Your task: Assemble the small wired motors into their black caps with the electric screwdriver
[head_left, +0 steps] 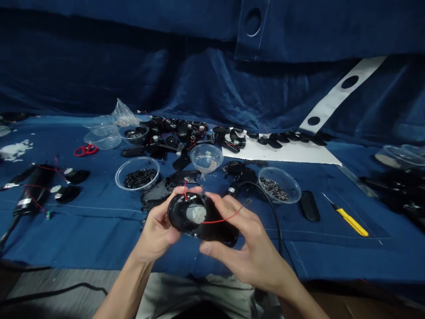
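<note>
The left hand (158,227) and right hand (247,239) grip a black housing (219,232) above the blue cloth (86,237) (strewn with black parts (183,129) and clear bowls (202,156)), blue curtain (109,66) behind, grey floor (63,288) below

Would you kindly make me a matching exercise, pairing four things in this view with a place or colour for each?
Column one:
1. Housing
2. Screwdriver
3. Scissors
4. Board

Column two:
A. White
B. Red handles
C. Between the left hand and right hand
D. Yellow handle

Right pairs: 1-C, 2-D, 3-B, 4-A.
</note>
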Demonstrator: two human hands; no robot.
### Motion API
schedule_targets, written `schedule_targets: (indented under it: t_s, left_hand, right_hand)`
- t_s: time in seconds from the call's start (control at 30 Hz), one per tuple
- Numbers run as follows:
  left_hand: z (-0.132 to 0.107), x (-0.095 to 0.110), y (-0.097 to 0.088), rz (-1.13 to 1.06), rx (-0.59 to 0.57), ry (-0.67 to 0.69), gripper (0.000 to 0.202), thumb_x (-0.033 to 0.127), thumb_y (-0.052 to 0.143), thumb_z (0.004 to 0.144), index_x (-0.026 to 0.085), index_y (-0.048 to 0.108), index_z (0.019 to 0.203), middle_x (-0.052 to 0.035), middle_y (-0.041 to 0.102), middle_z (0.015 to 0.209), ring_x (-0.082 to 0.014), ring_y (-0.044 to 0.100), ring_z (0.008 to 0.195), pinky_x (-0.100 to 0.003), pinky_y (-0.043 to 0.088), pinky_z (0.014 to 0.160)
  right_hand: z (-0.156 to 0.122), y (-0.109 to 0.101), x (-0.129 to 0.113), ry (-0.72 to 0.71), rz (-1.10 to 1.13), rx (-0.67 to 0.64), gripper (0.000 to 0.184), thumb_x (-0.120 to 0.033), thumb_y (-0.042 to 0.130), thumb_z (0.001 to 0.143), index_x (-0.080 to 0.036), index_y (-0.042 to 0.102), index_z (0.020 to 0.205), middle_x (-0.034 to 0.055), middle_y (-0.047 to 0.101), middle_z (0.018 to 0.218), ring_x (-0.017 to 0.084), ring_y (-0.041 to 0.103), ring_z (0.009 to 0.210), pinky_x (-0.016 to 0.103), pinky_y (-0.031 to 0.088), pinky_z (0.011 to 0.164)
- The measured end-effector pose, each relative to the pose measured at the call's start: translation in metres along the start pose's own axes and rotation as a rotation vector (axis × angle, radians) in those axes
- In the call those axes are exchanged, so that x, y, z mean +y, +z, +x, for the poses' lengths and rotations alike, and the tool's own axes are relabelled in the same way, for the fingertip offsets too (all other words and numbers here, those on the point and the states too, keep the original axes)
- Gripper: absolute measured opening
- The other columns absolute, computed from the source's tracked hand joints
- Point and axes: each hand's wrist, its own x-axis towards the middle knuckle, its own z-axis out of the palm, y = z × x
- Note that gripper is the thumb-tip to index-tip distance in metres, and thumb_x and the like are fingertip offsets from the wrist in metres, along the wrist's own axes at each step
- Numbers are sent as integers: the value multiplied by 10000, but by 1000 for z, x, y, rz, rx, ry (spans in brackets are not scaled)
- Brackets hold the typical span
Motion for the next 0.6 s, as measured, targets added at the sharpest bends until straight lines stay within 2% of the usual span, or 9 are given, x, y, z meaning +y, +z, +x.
schedule_targets:
  t_s: [0.13,0.23,0.3,0.47,0.6]
  left_hand:
    - [1,2,7,6,29,9,727,555,923,670,332,725,1334,-81,697,1425,-350,634,1339,-406,532,1105]
    - [1,3,12,-4,69,-4,741,563,939,640,309,743,1307,-88,693,1430,-370,630,1341,-437,527,1111]
    - [1,3,13,-16,79,-10,736,533,956,630,301,748,1297,-97,691,1433,-378,627,1343,-460,520,1119]
    - [1,4,14,-47,113,-39,660,319,991,640,343,756,1256,-65,696,1434,-354,674,1290,-463,533,1104]
    - [3,8,14,-90,102,-21,617,393,971,667,397,752,1244,-31,683,1455,-357,724,1208,-523,513,1125]
  right_hand:
    - [0,-1,1,-9,-5,14,722,-427,795,889,-314,494,1536,68,672,1320,240,650,1151,407,609,934]
    - [-2,-2,2,-8,-19,30,730,-430,803,879,-330,498,1535,59,665,1336,252,651,1177,393,621,909]
    - [-3,-2,0,-4,-51,42,745,-435,811,869,-334,500,1538,58,663,1344,260,652,1194,379,630,887]
    - [-5,-5,-6,-22,-79,69,779,-429,816,862,-332,482,1559,57,687,1263,251,674,1133,384,638,883]
    - [-7,-7,-4,-31,-43,128,777,-420,820,862,-337,486,1558,61,686,1254,236,670,1100,378,632,879]
